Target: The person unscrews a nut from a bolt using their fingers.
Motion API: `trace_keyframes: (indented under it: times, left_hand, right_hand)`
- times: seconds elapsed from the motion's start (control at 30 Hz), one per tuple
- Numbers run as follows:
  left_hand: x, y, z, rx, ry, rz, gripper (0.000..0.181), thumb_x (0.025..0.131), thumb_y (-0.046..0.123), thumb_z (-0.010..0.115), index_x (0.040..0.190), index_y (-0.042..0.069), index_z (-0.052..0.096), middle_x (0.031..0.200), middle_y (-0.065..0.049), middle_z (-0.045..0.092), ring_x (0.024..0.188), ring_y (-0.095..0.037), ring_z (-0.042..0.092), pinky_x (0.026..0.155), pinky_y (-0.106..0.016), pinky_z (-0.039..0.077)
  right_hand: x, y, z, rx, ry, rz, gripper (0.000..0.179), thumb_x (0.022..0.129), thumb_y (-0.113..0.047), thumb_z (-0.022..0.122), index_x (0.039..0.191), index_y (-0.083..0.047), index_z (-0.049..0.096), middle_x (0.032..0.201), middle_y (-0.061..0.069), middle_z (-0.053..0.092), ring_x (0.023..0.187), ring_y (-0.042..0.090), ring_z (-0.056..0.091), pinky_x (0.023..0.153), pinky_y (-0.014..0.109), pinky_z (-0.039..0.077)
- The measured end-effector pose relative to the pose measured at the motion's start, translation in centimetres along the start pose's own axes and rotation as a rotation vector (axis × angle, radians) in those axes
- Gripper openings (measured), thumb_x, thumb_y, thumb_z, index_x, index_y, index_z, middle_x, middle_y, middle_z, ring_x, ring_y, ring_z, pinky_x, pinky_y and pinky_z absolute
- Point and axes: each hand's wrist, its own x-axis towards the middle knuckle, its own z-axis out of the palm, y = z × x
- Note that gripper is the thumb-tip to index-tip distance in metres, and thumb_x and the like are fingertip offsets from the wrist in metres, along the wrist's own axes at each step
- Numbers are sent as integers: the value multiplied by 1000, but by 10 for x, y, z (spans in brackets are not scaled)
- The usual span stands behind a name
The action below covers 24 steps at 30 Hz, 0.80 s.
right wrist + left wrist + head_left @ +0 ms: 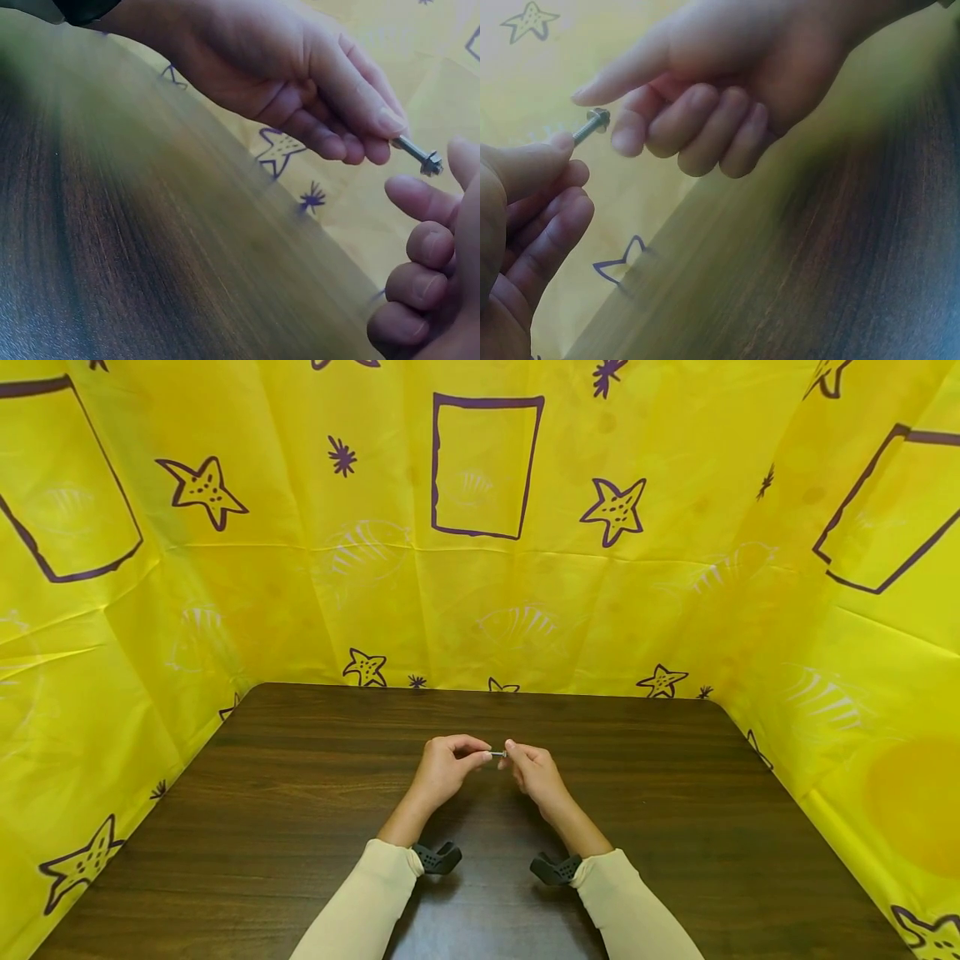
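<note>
A small silvery metal bolt (412,151) is pinched between the thumb and fingertips of my left hand (442,770), over the table. Its shank points toward the right hand, with a wider, flanged piece (598,118) at the free end. Around that end, my right hand (534,770) holds its thumb and index finger apart, one on each side of it. Gaps show between these fingertips and the metal in both wrist views. The other right fingers curl toward the palm. The bolt's opposite end is hidden in the left fingers.
Both hands are over a dark wood-grain table (300,793) with rounded far corners. Yellow cloth (480,585) printed with purple stars and frames hangs behind it and along both sides. A dark band (438,858) is on the left wrist and another (555,869) on the right.
</note>
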Motion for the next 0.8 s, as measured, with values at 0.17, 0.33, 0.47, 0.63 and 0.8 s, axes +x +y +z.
trace_keyframes:
  times: [0.17, 0.33, 0.47, 0.63, 0.8]
  left_hand:
    - [0, 1, 0, 6, -8, -9, 4, 85, 13, 76, 89, 13, 77, 74, 6, 68, 64, -12, 62, 57, -30, 51]
    - [0, 0, 0, 6, -10, -6, 4, 85, 13, 76, 89, 13, 77, 74, 5, 68, 64, -12, 62, 57, -29, 51]
    - [0, 1, -1, 1, -8, -4, 5, 86, 13, 76, 90, 10, 77, 73, 5, 68, 64, -13, 62, 56, -29, 50]
    - [0, 2, -2, -3, -1, -3, 4, 86, 12, 76, 89, 10, 77, 73, 4, 68, 64, -13, 62, 56, -28, 50]
    - [0, 3, -2, -16, 5, -2, 6, 85, 12, 76, 90, 9, 77, 73, 2, 68, 64, -13, 62, 56, -28, 50]
  right_hand:
    - [0, 0, 0, 4, -13, 17, 41, 101, -26, 54, 78, 6, 63, 47, -3, 34, 41, 8, 25, 41, 22, 21]
    - [2, 3, -3, 8, -28, 21, 39, 101, -23, 56, 86, 12, 62, 48, -2, 35, 40, 8, 27, 41, 23, 22]
    - [0, -5, -3, 31, -53, 17, 36, 102, -17, 54, 91, 17, 61, 49, -1, 36, 40, 7, 29, 42, 22, 24]
    - [-9, -25, 0, 58, -63, -9, 31, 100, -9, 55, 99, 22, 56, 50, -2, 36, 41, 5, 29, 43, 21, 24]
    - [-12, -29, 1, 96, -63, -50, 24, 96, -1, 57, 104, 21, 55, 51, -4, 36, 42, 3, 29, 43, 21, 24]
